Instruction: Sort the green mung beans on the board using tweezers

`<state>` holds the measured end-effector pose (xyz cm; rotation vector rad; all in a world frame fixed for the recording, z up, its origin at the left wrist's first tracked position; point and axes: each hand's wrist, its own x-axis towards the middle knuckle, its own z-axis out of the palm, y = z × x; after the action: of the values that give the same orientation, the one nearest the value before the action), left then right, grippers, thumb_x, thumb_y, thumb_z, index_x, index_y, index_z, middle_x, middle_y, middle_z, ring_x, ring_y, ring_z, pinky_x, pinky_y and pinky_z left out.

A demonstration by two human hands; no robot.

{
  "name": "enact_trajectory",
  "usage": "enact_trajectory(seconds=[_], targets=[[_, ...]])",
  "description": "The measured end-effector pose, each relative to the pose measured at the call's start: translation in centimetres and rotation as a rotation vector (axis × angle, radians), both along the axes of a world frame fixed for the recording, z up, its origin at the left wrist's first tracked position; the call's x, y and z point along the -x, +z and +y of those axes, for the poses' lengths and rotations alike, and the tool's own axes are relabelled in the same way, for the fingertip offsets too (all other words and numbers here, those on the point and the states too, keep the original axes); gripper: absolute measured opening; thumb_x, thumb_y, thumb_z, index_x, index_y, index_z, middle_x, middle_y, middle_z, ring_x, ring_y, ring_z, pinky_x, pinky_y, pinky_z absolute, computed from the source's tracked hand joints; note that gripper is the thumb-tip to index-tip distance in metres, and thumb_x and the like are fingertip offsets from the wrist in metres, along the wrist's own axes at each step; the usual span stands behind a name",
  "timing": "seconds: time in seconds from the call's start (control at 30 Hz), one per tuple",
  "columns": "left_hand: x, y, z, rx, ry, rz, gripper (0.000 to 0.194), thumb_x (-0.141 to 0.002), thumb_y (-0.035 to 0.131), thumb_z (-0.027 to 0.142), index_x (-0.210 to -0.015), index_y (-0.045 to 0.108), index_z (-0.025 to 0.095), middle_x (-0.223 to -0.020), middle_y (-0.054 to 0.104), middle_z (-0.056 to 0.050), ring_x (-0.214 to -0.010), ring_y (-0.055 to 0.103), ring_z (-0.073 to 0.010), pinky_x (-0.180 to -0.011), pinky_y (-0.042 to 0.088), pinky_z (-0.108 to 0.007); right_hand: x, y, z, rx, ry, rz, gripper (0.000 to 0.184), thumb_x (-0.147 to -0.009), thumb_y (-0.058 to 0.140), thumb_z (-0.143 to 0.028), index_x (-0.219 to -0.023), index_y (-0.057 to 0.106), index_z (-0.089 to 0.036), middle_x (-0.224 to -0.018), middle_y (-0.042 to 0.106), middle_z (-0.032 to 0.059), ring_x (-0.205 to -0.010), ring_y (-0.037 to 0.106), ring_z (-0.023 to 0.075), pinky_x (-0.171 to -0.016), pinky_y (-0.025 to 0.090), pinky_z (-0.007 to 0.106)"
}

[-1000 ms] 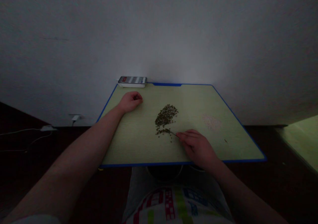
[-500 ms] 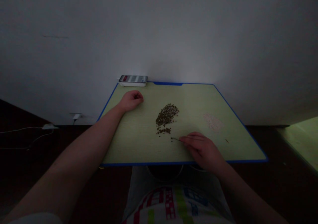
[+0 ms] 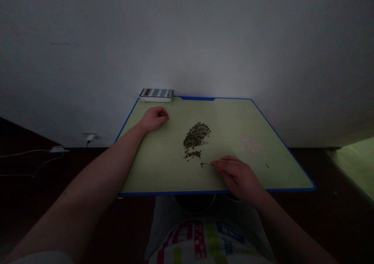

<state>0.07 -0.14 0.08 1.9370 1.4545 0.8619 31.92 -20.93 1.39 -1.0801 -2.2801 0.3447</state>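
My right hand (image 3: pixel 238 176) is closed around thin metal tweezers (image 3: pixel 207 163) above the near part of the table. Their tip points left, at a couple of small dark beads (image 3: pixel 201 165) lying apart from the others. Just beyond the tip is a heap of small dark beads or seeds (image 3: pixel 196 136), with a looser cluster at its near end. My left hand (image 3: pixel 154 118) rests on the table left of the heap, its fingers curled in and no object visible in them.
The pale folding table (image 3: pixel 163 166) has a blue rim. A patch of small pale grains (image 3: pixel 250 143) and a thin brown sliver (image 3: pixel 267 165) lie at the right. A phone (image 3: pixel 157 93) rests on a white box (image 3: pixel 156 99) at the far left corner, against the wall (image 3: pixel 204 41).
The tweezers' tip has shifted very slightly beside the loose beads. Both hands stay practically where they were, and the heap looks the same.
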Motion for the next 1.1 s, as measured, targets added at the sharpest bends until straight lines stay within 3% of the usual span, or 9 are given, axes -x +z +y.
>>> enact_trajectory(seconds=[0.37,0.73,0.9,1.1], targets=[[-0.3,0.5,-0.4,0.019,0.01,0.0,0.017,-0.062,0.06,0.028,-0.073,0.061,0.015,-0.063,0.054,0.001,-0.059,0.046,-0.0108,-0.057,0.037,-0.025,0.2,0.3,-0.6,-0.014,0.035,0.019,0.028,-0.092,0.047,-0.013,-0.111,0.068,-0.018,-0.092,0.075,0.0056,-0.083,0.066,0.0183,-0.078,0.055,0.037],[0.0,-0.2,0.1,0.001,0.007,0.001,0.018,-0.063,0.061,0.031,-0.073,0.061,0.016,-0.064,0.055,0.0,-0.059,0.047,-0.0112,-0.056,0.037,-0.025,1.4,-0.1,-1.5,-0.115,0.083,-0.05,0.035,-0.09,0.045,-0.011,-0.118,0.065,-0.018,-0.103,0.075,0.0066,-0.085,0.068,0.0172,-0.084,0.054,0.037],[-0.3,0.4,-0.3,0.006,0.014,0.015,0.018,-0.062,0.061,0.031,-0.073,0.061,0.016,-0.064,0.056,0.0,-0.06,0.047,-0.0115,-0.057,0.037,-0.026,2.2,-0.4,-1.9,-0.164,0.047,-0.154,0.039,-0.086,0.044,-0.009,-0.118,0.066,-0.016,-0.106,0.074,0.0079,-0.088,0.067,0.019,-0.086,0.054,0.037],[-0.1,0.1,-0.2,-0.01,0.008,0.021,0.018,-0.063,0.061,0.031,-0.073,0.061,0.016,-0.063,0.055,0.001,-0.059,0.046,-0.0111,-0.056,0.036,-0.025,1.4,-0.6,-1.9,-0.178,0.03,-0.088,0.038,-0.087,0.045,-0.008,-0.118,0.065,-0.019,-0.105,0.074,0.0069,-0.087,0.069,0.0179,-0.087,0.054,0.038]])
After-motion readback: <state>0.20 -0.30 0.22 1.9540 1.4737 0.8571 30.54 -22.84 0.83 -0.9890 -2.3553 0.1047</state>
